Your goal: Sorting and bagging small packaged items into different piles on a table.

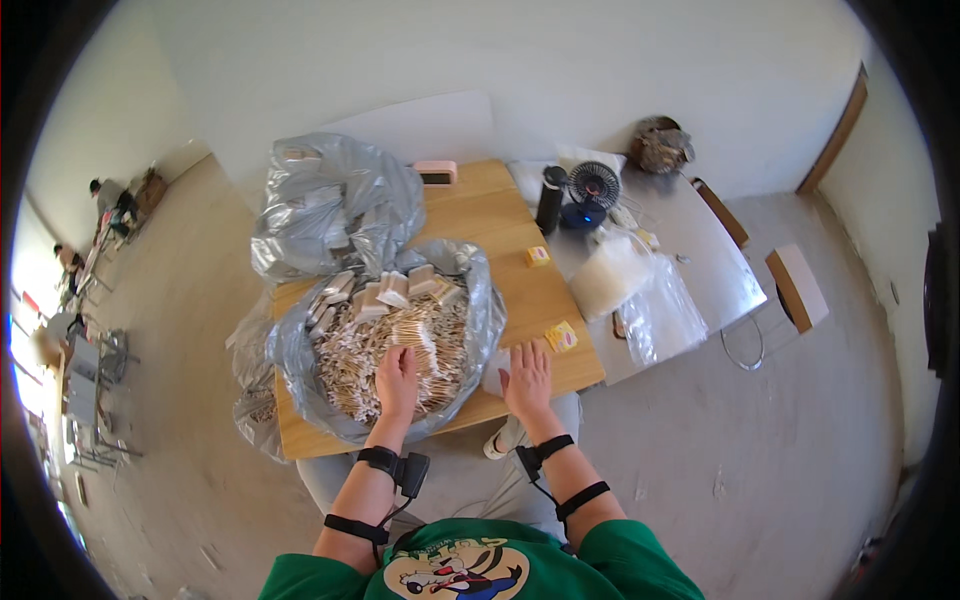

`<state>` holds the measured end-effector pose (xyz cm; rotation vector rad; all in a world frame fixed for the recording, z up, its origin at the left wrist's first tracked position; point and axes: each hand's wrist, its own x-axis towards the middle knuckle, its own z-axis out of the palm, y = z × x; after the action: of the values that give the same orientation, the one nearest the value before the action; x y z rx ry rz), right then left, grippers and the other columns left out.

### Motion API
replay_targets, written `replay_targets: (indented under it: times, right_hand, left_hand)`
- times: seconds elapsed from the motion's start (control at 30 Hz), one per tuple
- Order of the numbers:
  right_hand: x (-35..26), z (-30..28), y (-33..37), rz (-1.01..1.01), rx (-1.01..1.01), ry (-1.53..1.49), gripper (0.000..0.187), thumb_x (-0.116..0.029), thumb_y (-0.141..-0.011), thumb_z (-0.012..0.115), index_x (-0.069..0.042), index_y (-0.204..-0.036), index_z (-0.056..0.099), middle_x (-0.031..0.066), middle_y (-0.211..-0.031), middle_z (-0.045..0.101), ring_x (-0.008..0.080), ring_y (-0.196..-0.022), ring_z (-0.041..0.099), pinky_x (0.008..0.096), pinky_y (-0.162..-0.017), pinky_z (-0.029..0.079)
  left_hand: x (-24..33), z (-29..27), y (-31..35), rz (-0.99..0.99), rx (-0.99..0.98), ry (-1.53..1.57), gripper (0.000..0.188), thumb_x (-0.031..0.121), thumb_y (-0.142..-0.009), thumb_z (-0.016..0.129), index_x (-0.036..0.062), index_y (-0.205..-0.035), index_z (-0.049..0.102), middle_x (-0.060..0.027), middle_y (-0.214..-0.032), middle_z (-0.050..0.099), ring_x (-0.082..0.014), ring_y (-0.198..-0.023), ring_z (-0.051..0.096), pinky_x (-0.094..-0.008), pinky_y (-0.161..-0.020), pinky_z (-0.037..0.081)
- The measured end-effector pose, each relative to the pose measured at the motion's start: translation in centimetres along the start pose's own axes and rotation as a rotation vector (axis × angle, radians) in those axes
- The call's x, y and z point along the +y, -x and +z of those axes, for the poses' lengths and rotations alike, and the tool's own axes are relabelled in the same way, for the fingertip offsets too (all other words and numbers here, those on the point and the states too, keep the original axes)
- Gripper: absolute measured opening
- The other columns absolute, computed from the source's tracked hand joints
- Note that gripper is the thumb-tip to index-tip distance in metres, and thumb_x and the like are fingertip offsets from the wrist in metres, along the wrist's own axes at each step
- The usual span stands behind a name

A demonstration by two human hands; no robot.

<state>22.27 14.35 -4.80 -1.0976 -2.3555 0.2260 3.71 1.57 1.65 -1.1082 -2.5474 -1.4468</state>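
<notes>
A grey plastic bag (489, 300) lies wide open on the wooden table, full of loose cotton swabs (345, 370) with wooden sticks. My left hand (397, 375) is over this heap, its fingers closed at the lower end of a bundle of swabs (413, 335). My right hand (529, 378) lies flat near the table's front edge, fingers stretched out. Beside its thumb shows a small white packet (494, 374), partly covered by the hand. A small yellow box (561, 337) is just beyond the right fingertips. Several white packs (393, 290) rest at the heap's far side.
A second grey bag (335, 205) stands behind on the wooden table (490, 210), near a pink-framed device (435, 174). Another yellow box (538, 257) lies farther back. The side table (715, 280) holds a fan (593, 187), black bottle (550, 200) and clear plastic bags (650, 310).
</notes>
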Motion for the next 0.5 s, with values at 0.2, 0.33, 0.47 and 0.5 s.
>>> replay_targets:
  times: [0.2, 0.33, 0.47, 0.5]
  right_hand:
    - [-2.7, 3.6, 1.2, -0.054, -0.330, 0.140, 0.051, -0.026, -0.087, 0.041, -0.003, -0.131, 0.038, 0.0139, -0.142, 0.029, 0.0316, -0.133, 0.022, 0.0524, -0.106, 0.016]
    - [-3.2, 4.0, 0.8, -0.044, -0.404, 0.139, 0.056, -0.026, -0.086, 0.038, -0.004, -0.137, 0.030, 0.0123, -0.146, 0.021, 0.0291, -0.137, 0.013, 0.0509, -0.109, 0.006]
    - [-1.8, 5.0, 0.6, -0.087, -0.359, 0.199, 0.052, -0.019, -0.085, 0.044, -0.005, -0.134, 0.035, 0.0135, -0.141, 0.031, 0.0320, -0.130, 0.028, 0.0492, -0.106, 0.020]
    - [1.1, 5.6, 0.0, 0.080, -0.257, -0.076, 0.046, -0.013, -0.081, 0.050, -0.005, -0.125, 0.042, 0.0152, -0.128, 0.042, 0.0326, -0.121, 0.038, 0.0455, -0.100, 0.029]
  left_hand:
    - [-0.4, -0.9, -1.8, 0.308, -0.029, -0.255, 0.024, 0.018, -0.081, 0.060, 0.0078, -0.103, 0.059, -0.0132, -0.117, 0.053, -0.0339, -0.113, 0.045, -0.0426, -0.095, 0.035]
    - [-1.8, 0.1, -2.5, 0.408, -0.258, -0.369, 0.047, 0.030, -0.081, 0.059, 0.0158, -0.125, 0.048, -0.0101, -0.137, 0.036, -0.0322, -0.130, 0.024, -0.0467, -0.107, 0.019]
    - [-4.3, -0.1, -2.5, 0.305, -0.347, -0.443, 0.052, 0.037, -0.084, 0.053, 0.0192, -0.132, 0.040, -0.0086, -0.142, 0.030, -0.0302, -0.134, 0.018, -0.0489, -0.108, 0.012]
    - [-4.5, 0.3, -2.6, 0.264, -0.355, -0.440, 0.052, 0.037, -0.085, 0.051, 0.0205, -0.133, 0.038, -0.0085, -0.142, 0.029, -0.0301, -0.135, 0.017, -0.0486, -0.109, 0.011]
